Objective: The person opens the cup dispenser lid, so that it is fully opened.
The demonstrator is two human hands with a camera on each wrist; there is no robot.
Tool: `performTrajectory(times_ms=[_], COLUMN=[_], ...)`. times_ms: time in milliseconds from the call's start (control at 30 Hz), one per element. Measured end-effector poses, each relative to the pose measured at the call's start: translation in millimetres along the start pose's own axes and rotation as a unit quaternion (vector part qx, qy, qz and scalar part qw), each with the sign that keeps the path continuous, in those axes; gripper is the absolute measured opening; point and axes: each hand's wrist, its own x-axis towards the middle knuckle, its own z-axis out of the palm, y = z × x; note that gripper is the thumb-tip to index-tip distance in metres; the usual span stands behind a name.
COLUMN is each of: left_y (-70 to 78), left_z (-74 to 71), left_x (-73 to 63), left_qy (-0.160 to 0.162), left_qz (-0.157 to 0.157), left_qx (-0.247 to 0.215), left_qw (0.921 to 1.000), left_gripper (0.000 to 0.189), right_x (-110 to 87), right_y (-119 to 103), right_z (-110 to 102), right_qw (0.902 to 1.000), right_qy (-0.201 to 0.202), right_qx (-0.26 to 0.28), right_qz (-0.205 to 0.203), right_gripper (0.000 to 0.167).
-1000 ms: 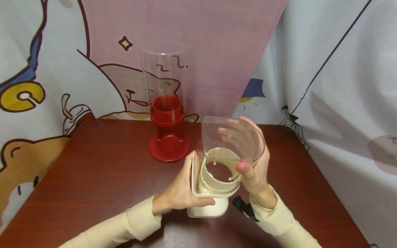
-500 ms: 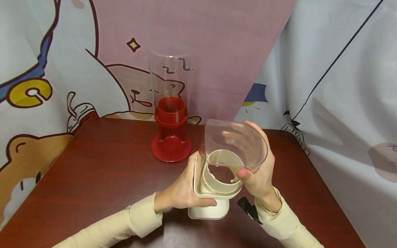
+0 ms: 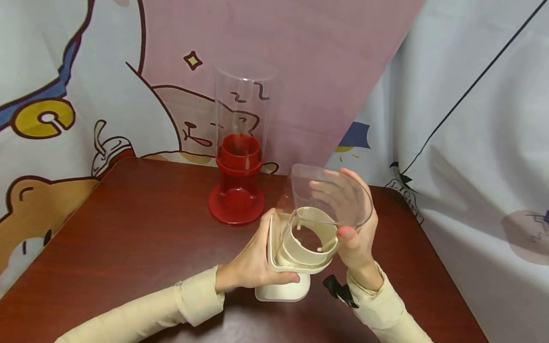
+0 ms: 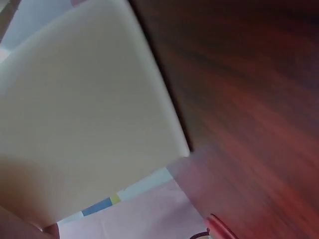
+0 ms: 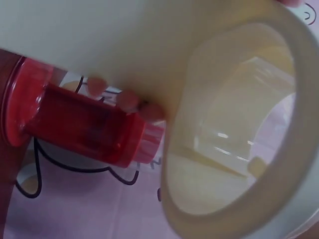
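My left hand (image 3: 253, 262) grips the side of a cream plastic base (image 3: 302, 259), its thumb along the underside and fingers behind. The base has a round raised collar, a squared back and a flat foot (image 3: 283, 290). In the left wrist view, a smooth cream wall (image 4: 89, 109) fills much of the picture. My right hand (image 3: 362, 233) holds a clear plastic container (image 3: 306, 186) with one flat side and a rounded front, its thumb in front and fingers behind. The container slants up around the collar. The right wrist view shows a round opening through the base (image 5: 204, 226).
Behind the hands, at the table's back edge, stands a red stand (image 3: 237, 207) topped by a tall clear tube (image 3: 244, 109). The brown table (image 3: 141, 228) spreads around. A printed cloth (image 3: 309, 85) hangs behind. Something black (image 3: 336, 288) shows beside the right sleeve.
The head view has shifted a little. The base has tipped slightly, its foot going left while the clear container leans somewhat further right. Both hands keep their hold.
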Motion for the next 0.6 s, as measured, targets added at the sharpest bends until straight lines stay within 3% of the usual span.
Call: performTrajectory(times_ms=[133, 300, 600], left_y=[0.8, 0.4, 0.1], left_z=[-1.0, -2.7, -6.5], left_x=[-2.5, 1.1, 5.7], left_qy=[-0.006, -0.011, -0.018], left_qz=[0.006, 0.023, 0.033], left_qx=[0.008, 0.014, -0.005], left_qw=[0.9999, 0.9996, 0.9993], left_gripper=[0.124, 0.126, 0.120], right_x=[-8.1, -7.8, 9.6], right_y=[6.3, 4.4, -8.0], right_z=[-3.5, -1.4, 10.2], right_qw=[0.9989, 0.9986, 0.9957], right_qy=[0.013, 0.013, -0.031], right_qx=[0.031, 0.008, -0.084], right_qz=[-0.034, -0.050, 0.024], right_gripper=[0.090, 0.092, 0.085])
